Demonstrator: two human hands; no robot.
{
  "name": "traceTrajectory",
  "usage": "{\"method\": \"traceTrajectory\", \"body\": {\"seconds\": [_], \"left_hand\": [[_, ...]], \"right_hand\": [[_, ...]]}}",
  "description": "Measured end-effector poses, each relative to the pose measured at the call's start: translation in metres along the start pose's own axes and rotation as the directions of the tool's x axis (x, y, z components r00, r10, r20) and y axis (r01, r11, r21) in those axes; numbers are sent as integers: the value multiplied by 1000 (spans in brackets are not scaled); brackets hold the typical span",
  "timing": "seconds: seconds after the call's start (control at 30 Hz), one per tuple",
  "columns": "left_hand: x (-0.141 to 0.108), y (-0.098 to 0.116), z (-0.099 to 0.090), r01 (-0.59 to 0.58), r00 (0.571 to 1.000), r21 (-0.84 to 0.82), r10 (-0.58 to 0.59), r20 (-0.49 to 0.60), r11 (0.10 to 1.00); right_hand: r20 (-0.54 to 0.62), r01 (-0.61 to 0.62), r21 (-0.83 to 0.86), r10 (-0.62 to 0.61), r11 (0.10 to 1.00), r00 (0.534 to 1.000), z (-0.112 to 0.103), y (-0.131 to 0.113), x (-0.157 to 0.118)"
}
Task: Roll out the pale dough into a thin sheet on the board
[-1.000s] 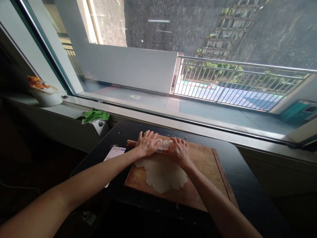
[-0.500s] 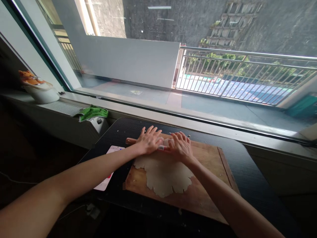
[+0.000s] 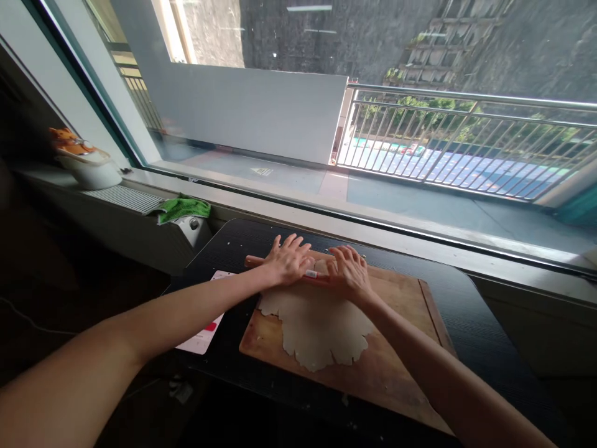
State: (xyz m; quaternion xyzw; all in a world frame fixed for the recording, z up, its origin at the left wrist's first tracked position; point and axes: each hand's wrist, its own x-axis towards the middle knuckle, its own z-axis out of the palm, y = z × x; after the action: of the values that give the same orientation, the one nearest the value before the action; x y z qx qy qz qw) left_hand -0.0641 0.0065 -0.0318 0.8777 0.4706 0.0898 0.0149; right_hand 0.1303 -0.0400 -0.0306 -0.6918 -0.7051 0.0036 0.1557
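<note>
The dough [image 3: 321, 333] lies on the board [image 3: 396, 295] as a thin, pale sheet with a ragged, split near edge, left of the board's middle. The pin [image 3: 318, 276] lies across its far part, with a small label showing between the hands and one end jutting out at the left; a bit of dough shows beyond it. The left hand [image 3: 288, 260] rests palm down on the pin, its fingers stretched forward and spread wide. The right hand [image 3: 349, 272] lies on the pin too, just beside the left, its fingers extended and slightly bent, not wrapped round it. The board sits at a slant on the dark worktop [image 3: 480, 336], which is dotted with small crumbs. Left of the board, the phone [image 3: 200, 339] lies face up, partly hidden by the left forearm. Beyond the worktop's left side, a green cloth [image 3: 186, 208] lies over the end of the heater [image 3: 128, 198], near its knob [image 3: 194, 223]. Further left stands a white tub [image 3: 96, 172] with something orange [image 3: 69, 142] at its top. The sill [image 3: 261, 210] runs behind the worktop, and through the glass show a pale panel [image 3: 256, 115] and a metal railing [image 3: 448, 143].
</note>
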Motion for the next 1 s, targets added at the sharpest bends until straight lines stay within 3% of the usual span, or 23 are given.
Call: {"method": "traceTrajectory", "body": {"seconds": [0.07, 0.13, 0.27, 0.33, 0.43, 0.53, 0.6, 0.7, 0.8, 0.9, 1.0], "left_hand": [[22, -3, -2, 66, 997, -10, -66, 32, 998], [37, -6, -4, 101, 993, -19, -100, 65, 995], [37, -6, -2, 61, 998, -24, -61, 18, 998], [30, -5, -1, 7, 994, -14, -8, -110, 1000], [15, -3, 1, -117, 952, 5, 114, -284, 993], [-3, -2, 4, -295, 914, 35, 293, -280, 955], [-10, -2, 6, -342, 906, 47, 343, -249, 938], [-1, -3, 6, -272, 945, 31, 273, -177, 962], [27, -3, 2, -169, 984, 27, 170, -58, 985], [50, -3, -3, -30, 999, 59, 32, -32, 998], [46, -2, -6, 24, 999, 50, -26, 31, 998]], "right_hand": [[9, -167, 47, 166, 985, 986, -3, 2, 23], [-36, -211, 103, 215, 972, 976, -4, 7, 34], [-71, -19, 56, 23, 998, 997, 1, 20, 16], [-9, -33, -25, 32, 999, 999, 2, 23, 6], [59, -78, -130, 86, 988, 995, -3, 20, -1], [84, -46, -163, 60, 986, 995, -8, 15, -8], [81, -21, -164, 35, 986, 996, -9, 14, -12], [85, -32, -138, 44, 990, 995, -6, 15, -6], [127, -148, -64, 155, 987, 980, -4, 18, 20], [134, -250, 10, 246, 968, 960, -6, 19, 46], [189, -233, 20, 226, 972, 956, -9, 20, 42]]}}
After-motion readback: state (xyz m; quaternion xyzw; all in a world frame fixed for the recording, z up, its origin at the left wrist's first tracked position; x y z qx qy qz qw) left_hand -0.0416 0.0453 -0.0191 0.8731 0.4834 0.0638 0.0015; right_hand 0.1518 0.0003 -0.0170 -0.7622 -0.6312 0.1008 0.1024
